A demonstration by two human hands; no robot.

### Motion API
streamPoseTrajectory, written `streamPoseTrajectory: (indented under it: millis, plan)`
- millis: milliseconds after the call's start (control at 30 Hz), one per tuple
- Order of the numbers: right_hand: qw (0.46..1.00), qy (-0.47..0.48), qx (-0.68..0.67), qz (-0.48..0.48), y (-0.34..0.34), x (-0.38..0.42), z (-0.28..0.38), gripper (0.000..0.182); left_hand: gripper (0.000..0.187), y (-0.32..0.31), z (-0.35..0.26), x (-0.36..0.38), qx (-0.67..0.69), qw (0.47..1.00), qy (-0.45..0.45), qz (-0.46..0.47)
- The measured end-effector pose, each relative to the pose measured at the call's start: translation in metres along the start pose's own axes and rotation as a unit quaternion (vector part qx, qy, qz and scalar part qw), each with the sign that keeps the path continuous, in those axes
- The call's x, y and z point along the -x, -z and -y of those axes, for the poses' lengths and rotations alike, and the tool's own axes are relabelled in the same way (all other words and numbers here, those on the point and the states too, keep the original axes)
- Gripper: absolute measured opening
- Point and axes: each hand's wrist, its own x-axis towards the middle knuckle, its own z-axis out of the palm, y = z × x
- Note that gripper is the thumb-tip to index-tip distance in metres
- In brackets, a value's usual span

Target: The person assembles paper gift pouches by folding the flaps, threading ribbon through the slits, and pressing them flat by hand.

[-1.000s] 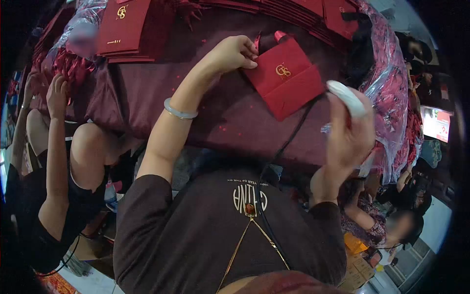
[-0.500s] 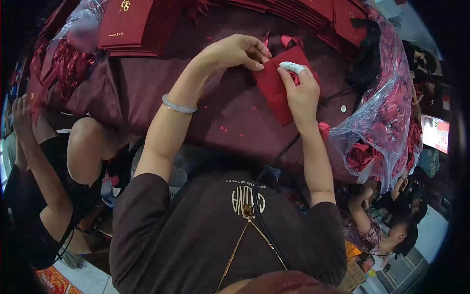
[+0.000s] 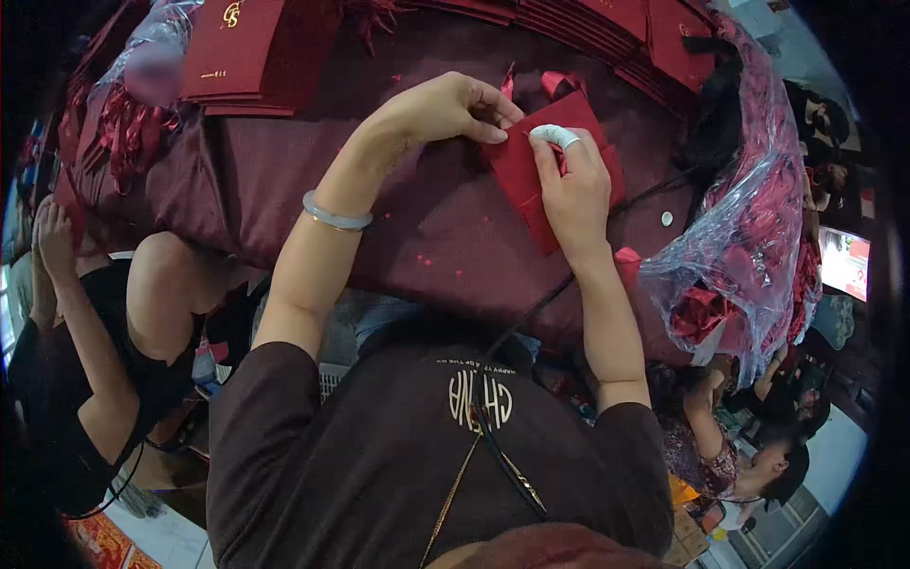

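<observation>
A red paper gift bag (image 3: 545,204) lies tilted on the dark red cloth in front of me. My left hand (image 3: 464,114), with a pale bangle at its wrist, has its thumb and fingers closed on the bag's upper left edge. My right hand (image 3: 576,180) rests over the bag's face and pinches a red ribbon, mostly hidden by the fingers. One of its fingers is wrapped in white. Just beyond the bag, a loop of shiny red ribbon (image 3: 561,83) sticks up.
Stacked red bags with gold lettering (image 3: 232,57) stand at the back left; more stacks (image 3: 578,43) line the back. Plastic-wrapped red ribbons (image 3: 749,256) lie at right, near a small white disc (image 3: 666,219). A co-worker's hand (image 3: 55,232) is far left.
My right hand has shifted slightly left and nearer on the bag, its wrapped finger more curled. My left hand stays at the bag's edge. The view has shifted slightly.
</observation>
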Motion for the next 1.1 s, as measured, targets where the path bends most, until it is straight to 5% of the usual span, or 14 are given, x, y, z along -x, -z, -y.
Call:
streamPoseTrajectory:
  millis: [800, 1000, 1100]
  plan:
    - [0.996, 0.015, 0.082, 0.034, 0.000, 0.004, 0.008, 0.011, 0.026, -0.009, 0.003, -0.002, 0.022, 0.999, -0.030, -0.026]
    - [0.980, 0.094, 0.174, 0.021, -0.006, 0.003, 0.009, 0.010, 0.029, -0.017, -0.002, 0.000, 0.045, 0.997, 0.012, -0.054]
    - [0.990, 0.005, 0.139, 0.028, -0.005, 0.003, 0.010, 0.011, 0.027, -0.020, 0.001, -0.001, 0.063, 0.995, 0.012, -0.081]
